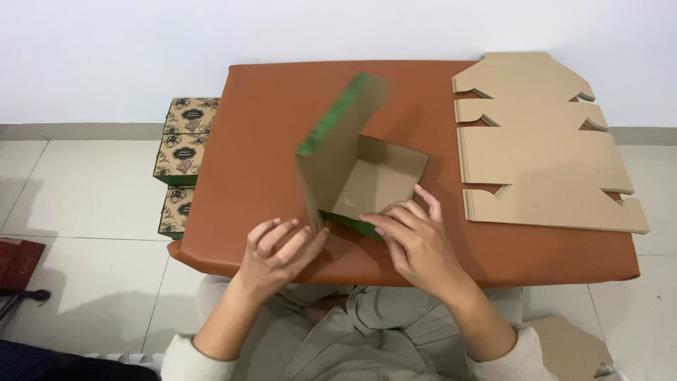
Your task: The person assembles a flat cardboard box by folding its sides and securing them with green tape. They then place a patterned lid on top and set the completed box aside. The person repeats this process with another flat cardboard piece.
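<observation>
Near the front edge of the desk (pixel 268 120), about midway along it, you had a half-folded cardboard box (pixel 374 185) under both hands. It was plain brown inside and green with a printed pattern outside, and its shallow tray sat flat on the brown leather-like top. One large flap (pixel 337 144) stood up from the tray's left side, tilted and a little blurred, with its green edge uppermost.

Your left hand (pixel 278 254) lay at the foot of that flap, fingers spread and only loosely curled, fingertips touching the flap's lower corner; its grip was mostly open and closed on nothing that I could see. Your right hand (pixel 416 240) rested on the tray's front wall, fingers stretched out and pressing along the rim, with the green outer face showing just below them; that grip was also open, flat against the card rather than wrapped around it.

Toward the right end of the desk, well apart from the box, lay a stack of flat unfolded cardboard blanks (pixel 543 155), notched along both sides. Beyond the left edge, on the tiled floor (pixel 92 183), stood finished patterned boxes (pixel 185 152), stacked beside the desk.
</observation>
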